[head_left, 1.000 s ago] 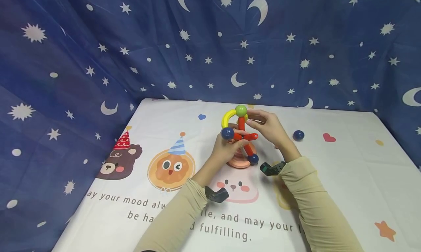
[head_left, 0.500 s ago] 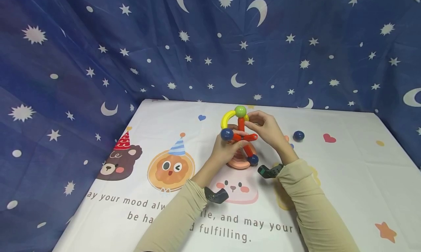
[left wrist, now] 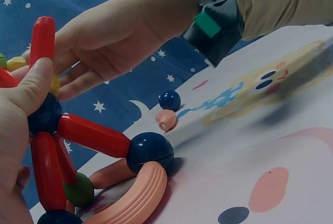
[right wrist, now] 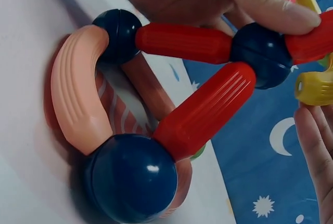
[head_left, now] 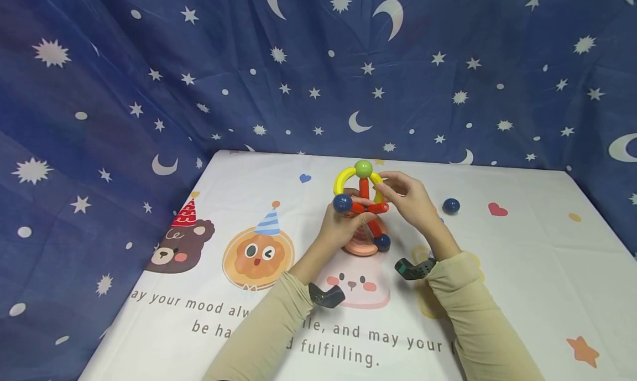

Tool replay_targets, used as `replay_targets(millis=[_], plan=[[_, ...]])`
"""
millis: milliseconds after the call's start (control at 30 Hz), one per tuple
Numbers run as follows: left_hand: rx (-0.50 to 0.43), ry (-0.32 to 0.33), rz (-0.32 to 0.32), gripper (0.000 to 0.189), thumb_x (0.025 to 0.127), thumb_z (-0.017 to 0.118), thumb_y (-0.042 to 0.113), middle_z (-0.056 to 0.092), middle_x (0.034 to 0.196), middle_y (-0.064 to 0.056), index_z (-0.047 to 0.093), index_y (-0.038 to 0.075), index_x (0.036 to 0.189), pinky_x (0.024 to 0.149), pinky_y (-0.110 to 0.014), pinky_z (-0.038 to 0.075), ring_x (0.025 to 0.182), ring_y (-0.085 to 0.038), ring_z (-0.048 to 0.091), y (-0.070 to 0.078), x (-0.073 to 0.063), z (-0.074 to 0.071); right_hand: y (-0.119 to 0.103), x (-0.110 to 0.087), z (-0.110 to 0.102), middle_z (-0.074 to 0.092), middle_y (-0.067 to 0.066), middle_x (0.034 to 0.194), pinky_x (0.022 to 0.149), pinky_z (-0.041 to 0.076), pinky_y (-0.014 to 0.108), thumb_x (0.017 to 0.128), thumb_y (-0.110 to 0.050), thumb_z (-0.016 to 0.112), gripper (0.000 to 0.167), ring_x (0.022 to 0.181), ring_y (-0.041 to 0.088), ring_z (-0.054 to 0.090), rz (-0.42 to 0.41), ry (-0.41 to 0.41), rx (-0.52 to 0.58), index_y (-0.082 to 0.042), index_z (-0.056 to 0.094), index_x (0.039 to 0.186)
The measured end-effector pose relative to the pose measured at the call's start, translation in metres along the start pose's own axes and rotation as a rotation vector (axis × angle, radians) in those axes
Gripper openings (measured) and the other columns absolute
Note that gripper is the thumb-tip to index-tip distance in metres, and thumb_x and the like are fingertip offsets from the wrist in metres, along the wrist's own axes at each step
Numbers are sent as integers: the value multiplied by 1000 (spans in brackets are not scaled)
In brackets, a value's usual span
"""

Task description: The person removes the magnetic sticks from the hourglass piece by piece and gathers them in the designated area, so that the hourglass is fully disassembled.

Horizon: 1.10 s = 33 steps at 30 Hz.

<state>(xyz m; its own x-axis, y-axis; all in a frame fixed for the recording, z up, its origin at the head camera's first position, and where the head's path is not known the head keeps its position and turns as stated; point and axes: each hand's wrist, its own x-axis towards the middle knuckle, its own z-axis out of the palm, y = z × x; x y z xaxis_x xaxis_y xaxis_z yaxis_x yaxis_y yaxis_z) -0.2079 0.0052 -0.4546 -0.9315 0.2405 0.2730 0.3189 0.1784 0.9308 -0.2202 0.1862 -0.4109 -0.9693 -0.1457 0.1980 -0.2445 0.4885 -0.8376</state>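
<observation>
A toy of magnetic rods and balls stands on the table. Its base has peach curved rods (right wrist: 78,96) between blue balls (right wrist: 132,174), and red rods (right wrist: 208,112) lean up to a central blue ball (left wrist: 46,114). My left hand (head_left: 340,224) grips the toy around that ball, thumb on a red rod. At the top, a green ball (head_left: 364,168) sits on an upright red rod (head_left: 364,188). One yellow curved rod (head_left: 343,181) arches left to a blue ball (head_left: 342,203). My right hand (head_left: 412,202) pinches another yellow curved rod (head_left: 377,185) on the right.
A loose blue ball (head_left: 450,206) lies right of the toy. Near it is a small peach piece (left wrist: 166,119), seen in the left wrist view. A starry blue curtain (head_left: 298,66) hangs behind the white printed tablecloth (head_left: 527,248).
My right hand has shifted slightly down and right. The right yellow rod, mostly hidden before, now shows curving down from the green ball. The left hand has stayed nearly still.
</observation>
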Motion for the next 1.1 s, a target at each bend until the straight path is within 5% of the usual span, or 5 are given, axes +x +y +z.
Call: replay_targets(millis=[467,600,833,1000,1100], plan=[[5,-25,-33,26,79,77,13,53,119,-9,73,5,104,95,-33,48,109,-20,54,38,-10,-8,-4,-6,-6,67,14,111,84,51,48,92,-34,61,40,96,28,66,-28,-17,-68,-22,58,130],[-7,-25,-46,27,79,77,13,53,120,-7,73,7,104,95,-34,48,110,-20,54,30,-8,-7,-3,-7,-10,66,13,111,86,51,47,92,-36,60,41,96,28,67,-12,-16,-86,-23,57,132],[-14,1,-34,25,78,79,23,53,122,0,75,16,102,96,-32,47,111,-15,52,1,1,-1,2,-18,-31,62,14,123,49,54,39,92,-45,57,47,96,32,66,106,-39,-89,-29,51,135],[-32,-18,-44,25,79,77,17,52,123,-3,74,12,103,99,-35,46,114,-16,52,16,-3,-3,12,-33,-60,62,18,121,85,52,51,94,-39,56,46,107,34,63,98,7,-128,-21,51,136],[-73,-42,-53,25,81,75,11,50,123,-8,72,5,105,100,-44,45,116,-22,52,30,-9,-7,20,-41,-80,62,18,121,90,50,45,95,-39,54,45,103,22,65,128,46,-190,-19,51,136]])
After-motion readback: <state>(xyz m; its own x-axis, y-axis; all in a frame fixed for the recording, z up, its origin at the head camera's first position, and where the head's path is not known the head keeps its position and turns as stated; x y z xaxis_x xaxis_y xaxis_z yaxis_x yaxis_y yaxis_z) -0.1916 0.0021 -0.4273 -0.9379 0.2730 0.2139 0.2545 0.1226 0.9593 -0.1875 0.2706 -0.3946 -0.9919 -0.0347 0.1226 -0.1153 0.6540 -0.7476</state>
